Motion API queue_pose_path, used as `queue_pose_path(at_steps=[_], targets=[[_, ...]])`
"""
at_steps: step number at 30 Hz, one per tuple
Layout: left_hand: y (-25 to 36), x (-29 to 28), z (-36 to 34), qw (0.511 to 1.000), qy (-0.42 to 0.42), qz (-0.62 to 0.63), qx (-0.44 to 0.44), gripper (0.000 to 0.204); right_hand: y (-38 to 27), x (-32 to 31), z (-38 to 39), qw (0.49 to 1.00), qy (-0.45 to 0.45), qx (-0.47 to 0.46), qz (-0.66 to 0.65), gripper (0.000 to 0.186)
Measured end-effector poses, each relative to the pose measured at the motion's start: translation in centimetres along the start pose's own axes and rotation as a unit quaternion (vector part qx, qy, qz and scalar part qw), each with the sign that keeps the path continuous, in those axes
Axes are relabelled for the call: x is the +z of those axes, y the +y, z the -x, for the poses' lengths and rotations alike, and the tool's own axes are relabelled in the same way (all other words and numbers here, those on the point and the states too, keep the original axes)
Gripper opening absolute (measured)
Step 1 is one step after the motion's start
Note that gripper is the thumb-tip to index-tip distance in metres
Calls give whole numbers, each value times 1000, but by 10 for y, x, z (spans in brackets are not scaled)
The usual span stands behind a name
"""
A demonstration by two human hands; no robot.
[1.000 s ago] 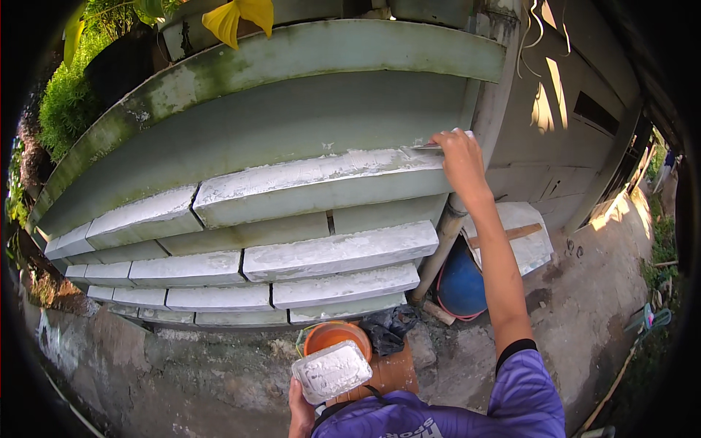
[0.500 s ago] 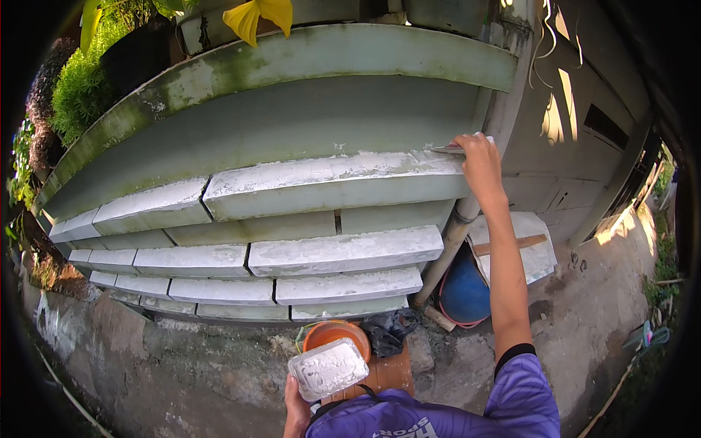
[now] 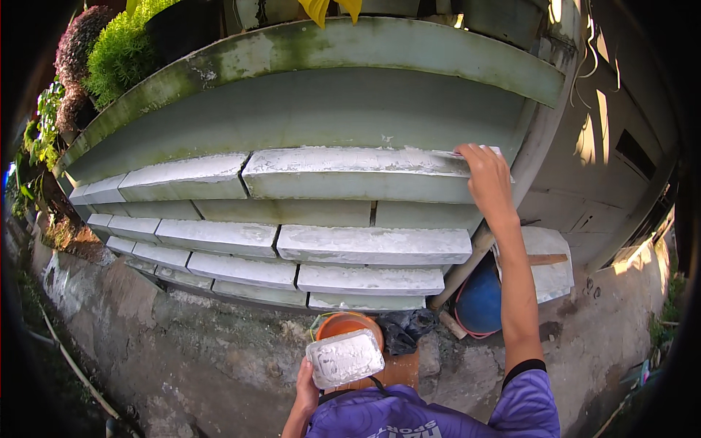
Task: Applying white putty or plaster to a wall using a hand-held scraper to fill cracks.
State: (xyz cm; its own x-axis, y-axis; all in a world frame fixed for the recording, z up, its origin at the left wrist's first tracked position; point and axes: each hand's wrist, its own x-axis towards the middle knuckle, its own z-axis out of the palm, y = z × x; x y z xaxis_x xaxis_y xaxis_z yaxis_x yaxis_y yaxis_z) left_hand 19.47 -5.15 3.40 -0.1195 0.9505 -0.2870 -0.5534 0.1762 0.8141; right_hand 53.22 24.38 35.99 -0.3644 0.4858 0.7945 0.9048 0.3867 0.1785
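My right hand (image 3: pixel 488 179) reaches up to the right end of the wall's upper ledge (image 3: pixel 350 159). Its fingers are closed on a putty knife (image 3: pixel 458 153), largely covered by the hand, with the thin blade against the ledge's top. White paste lies in an uneven coat along that surface, while the ledge's front face shows bare greenish grey. Low at the front, my left hand (image 3: pixel 307 383) grips the edge of a shallow rectangular tray (image 3: pixel 346 359) smeared with white putty.
Lower block ledges (image 3: pixel 372 243) carry white coating too. Below them stand an orange bucket (image 3: pixel 332 323), a black plastic bag (image 3: pixel 400 334) and a blue drum (image 3: pixel 480 296). A vertical pipe (image 3: pixel 478 248) runs beside my right arm. Potted plants (image 3: pixel 120 62) line the top.
The view has shifted, so the wall sits further right in the picture. My right hand stays at the ledge's right end with the putty knife; the left still holds the tray.
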Motion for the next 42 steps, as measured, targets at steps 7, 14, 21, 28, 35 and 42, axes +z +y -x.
queue_pose_path(at_steps=[7, 14, 21, 28, 35, 42], targets=[[0, -4, 3, 1000, 2, 16, -4, 54, -8, 43, -9, 998, 38, 25, 43, 32], [6, -22, 5, 999, 32, 15, 2, 48, -10, 40, -21, 996, -17, 77, -33, 41], [14, -24, 1, 1000, 23, 10, -3, 47, -24, 40, -28, 997, -16, 52, -56, 38], [22, -25, -3, 1000, 17, 9, -4, 48, -21, 51, -36, 1000, 15, 15, -23, 38], [27, -29, -3, 1000, 24, 10, -2, 49, -20, 33, -30, 994, -71, 32, -80, 38], [24, -22, -7, 1000, 15, 7, -6, 49, -22, 25, -29, 993, -43, 53, -95, 40]])
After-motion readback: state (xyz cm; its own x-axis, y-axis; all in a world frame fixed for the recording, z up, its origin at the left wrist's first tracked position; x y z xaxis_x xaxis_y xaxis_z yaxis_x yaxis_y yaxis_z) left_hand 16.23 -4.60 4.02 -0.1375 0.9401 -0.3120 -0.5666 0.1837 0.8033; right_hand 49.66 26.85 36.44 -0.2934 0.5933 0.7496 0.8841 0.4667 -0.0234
